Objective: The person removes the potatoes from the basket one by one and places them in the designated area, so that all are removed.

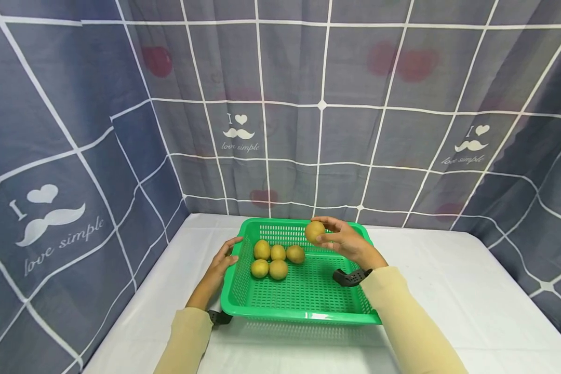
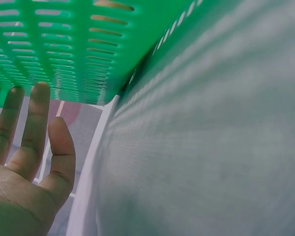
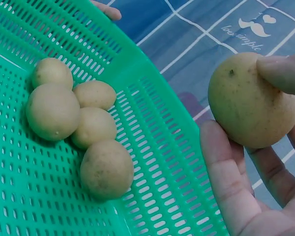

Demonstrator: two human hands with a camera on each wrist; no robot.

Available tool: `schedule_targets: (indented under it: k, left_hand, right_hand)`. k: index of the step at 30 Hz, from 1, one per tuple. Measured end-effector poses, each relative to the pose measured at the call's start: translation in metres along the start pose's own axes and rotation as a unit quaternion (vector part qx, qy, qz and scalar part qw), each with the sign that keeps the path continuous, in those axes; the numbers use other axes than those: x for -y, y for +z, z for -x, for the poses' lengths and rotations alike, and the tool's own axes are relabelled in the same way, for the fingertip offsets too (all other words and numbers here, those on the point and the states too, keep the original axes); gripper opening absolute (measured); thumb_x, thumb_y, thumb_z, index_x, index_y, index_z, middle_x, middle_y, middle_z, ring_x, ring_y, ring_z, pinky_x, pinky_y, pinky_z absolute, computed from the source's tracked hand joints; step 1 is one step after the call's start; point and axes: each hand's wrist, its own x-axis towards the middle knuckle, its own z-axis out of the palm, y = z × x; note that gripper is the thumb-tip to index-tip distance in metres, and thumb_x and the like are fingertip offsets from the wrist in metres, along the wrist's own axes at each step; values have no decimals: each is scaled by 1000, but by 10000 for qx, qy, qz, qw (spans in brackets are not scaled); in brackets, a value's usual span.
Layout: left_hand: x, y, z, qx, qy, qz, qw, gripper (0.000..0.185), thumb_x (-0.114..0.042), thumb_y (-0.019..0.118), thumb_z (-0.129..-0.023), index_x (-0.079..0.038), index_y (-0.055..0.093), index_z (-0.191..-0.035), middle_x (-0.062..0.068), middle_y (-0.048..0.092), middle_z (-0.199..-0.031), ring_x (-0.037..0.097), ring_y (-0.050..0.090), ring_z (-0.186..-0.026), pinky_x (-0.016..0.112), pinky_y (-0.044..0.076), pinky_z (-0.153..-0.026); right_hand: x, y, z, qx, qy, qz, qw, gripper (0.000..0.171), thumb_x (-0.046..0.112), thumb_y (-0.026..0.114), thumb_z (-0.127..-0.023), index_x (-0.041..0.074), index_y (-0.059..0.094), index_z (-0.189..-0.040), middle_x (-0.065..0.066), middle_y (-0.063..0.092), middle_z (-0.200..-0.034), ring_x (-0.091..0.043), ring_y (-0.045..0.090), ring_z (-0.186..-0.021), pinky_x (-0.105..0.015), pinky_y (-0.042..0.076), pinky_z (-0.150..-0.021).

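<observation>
A green slotted basket (image 1: 299,311) sits on the white table, with several yellow-brown round fruits (image 1: 278,269) clustered at its far left; the same fruits (image 3: 91,127) lie on the basket (image 3: 157,162) floor in the right wrist view. My right hand (image 1: 343,239) holds one more fruit (image 1: 315,231) above the basket's far rim, fingers and thumb curled round it (image 3: 250,101). My left hand (image 1: 224,259) rests with straight fingers against the basket's left wall; its fingertips (image 2: 39,93) touch the green wall (image 2: 88,49) from outside.
A grey-blue checked curtain (image 1: 280,104) closes in the table at the back and both sides. The white tablecloth (image 1: 449,280) stretches to the right of the basket and in front of it.
</observation>
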Motion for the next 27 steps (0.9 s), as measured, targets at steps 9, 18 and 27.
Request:
schedule_targets:
  k: [9, 18, 27]
  left_hand:
    - [0, 2, 1, -40, 31, -97, 9999, 60, -11, 43, -103, 6, 37, -161, 33, 30, -168, 27, 39, -149, 51, 33, -117]
    - [-2, 1, 2, -13, 99, -26, 9999, 59, -12, 42, -104, 8, 36, -159, 34, 21, -172, 52, 17, -158, 67, 23, -119]
    - [-1, 1, 1, 11, 145, 31, 9999, 59, -12, 43, -104, 7, 36, -159, 34, 19, -172, 55, 7, -161, 74, 16, -120]
  right_hand:
    - [9, -10, 8, -206, -47, 49, 9998, 47, -11, 63, -94, 9, 68, -137, -10, 54, -134, -23, 63, -116, -32, 60, -94]
    - [19, -19, 19, -139, -1, 434, 9990, 61, -10, 63, -95, -9, 48, -154, -12, 54, -134, -22, 66, -113, -31, 60, -94]
    - [30, -27, 34, -203, 30, 587, 9981, 59, -12, 63, -95, -5, 54, -153, -12, 54, -135, -21, 68, -112, -30, 60, -95]
